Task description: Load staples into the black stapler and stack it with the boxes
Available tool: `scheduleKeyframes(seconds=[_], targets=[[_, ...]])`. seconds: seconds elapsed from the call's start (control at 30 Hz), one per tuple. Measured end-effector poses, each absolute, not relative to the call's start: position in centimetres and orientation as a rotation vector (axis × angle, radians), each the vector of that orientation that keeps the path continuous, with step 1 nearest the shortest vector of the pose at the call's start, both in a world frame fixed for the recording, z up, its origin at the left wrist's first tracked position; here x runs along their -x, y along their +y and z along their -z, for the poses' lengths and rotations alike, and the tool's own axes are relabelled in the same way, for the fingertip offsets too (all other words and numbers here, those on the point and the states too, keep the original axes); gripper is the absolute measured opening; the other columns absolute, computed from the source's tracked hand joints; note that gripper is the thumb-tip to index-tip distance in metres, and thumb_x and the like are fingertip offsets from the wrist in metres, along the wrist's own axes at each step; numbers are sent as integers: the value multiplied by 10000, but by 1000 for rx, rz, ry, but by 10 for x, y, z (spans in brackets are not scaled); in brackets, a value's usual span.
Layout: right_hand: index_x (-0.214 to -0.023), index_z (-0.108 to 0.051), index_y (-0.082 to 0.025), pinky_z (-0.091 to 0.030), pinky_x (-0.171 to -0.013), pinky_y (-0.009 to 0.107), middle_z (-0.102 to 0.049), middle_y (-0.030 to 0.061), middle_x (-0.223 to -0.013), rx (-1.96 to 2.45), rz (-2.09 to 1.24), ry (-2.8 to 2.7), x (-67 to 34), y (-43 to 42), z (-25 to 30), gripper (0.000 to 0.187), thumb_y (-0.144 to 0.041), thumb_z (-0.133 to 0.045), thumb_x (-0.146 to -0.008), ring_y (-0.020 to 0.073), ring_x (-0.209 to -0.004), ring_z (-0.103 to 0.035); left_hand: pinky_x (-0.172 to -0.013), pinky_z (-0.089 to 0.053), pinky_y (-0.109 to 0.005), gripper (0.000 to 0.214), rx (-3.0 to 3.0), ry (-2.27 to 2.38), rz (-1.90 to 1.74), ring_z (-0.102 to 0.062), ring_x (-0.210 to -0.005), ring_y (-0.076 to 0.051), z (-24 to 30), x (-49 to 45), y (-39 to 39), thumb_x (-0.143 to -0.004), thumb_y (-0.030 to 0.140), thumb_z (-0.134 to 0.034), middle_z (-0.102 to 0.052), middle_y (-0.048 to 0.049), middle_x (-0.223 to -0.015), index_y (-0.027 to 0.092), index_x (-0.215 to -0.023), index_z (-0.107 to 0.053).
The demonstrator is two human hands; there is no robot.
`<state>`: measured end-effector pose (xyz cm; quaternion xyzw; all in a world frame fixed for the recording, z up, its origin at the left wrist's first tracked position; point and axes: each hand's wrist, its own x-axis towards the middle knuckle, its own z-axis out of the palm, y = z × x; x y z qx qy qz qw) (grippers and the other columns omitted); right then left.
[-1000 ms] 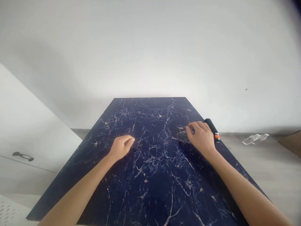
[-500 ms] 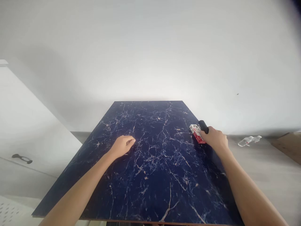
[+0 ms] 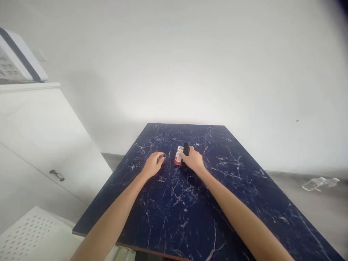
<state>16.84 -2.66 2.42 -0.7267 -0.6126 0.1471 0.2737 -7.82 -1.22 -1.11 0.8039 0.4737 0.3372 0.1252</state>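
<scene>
My right hand (image 3: 193,160) is closed around a black cylindrical object (image 3: 186,148), whose end sticks up past my fingers. It rests against a small red and white box (image 3: 178,156) lying on the dark blue marbled tabletop (image 3: 231,188). My left hand (image 3: 153,164) lies on the tabletop just left of the box, fingers curled in a loose fist, with nothing visible in it. Both forearms reach in from the bottom of the view.
A white cabinet (image 3: 40,137) with a dark handle (image 3: 57,175) stands at the left. A white perforated surface (image 3: 29,232) sits at the bottom left. A clear plastic bottle (image 3: 319,183) lies on the grey floor at the right. A white wall is behind.
My right hand took the black object and the box at the table's right edge and brought them to the middle, close to my left hand. The view swung left.
</scene>
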Motion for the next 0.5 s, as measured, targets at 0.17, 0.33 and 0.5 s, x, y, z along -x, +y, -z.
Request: scheduleKeyframes(seconds=[0.17, 0.33, 0.5], targets=[[-1316, -511, -133, -512, -887, 408, -736, 188, -1111, 1798, -533, -1678, -81, -4, -20, 544, -475, -598, -901, 347, -1029, -711, -1017, -498, -412, 351, -2266, 1445, -1016, -655, -1128, -249, 11, 105, 4, -1024, 347, -448, -689, -108, -1248, 197, -1289, -622], [-1314, -507, -140, -502, -941, 400, -698, 191, -1184, 1690, -558, -1692, -36, 13, -17, 501, -503, -483, -969, 315, -1104, -678, -1040, -478, -465, 374, -2213, 1488, -1003, -635, -1149, -291, 5, 136, 18, -1008, 378, -452, -703, -129, -1179, 166, -1203, -690], [-1350, -511, -145, -414, -1081, 381, -599, 171, -1365, 1574, -530, -1719, -51, 41, -9, 419, -288, -354, -989, 273, -1304, -544, -1056, -483, -403, 364, -2224, 1420, -903, -622, -1204, -270, 4, 152, 21, -936, 443, -599, -677, -83, -1292, 223, -1200, -721]])
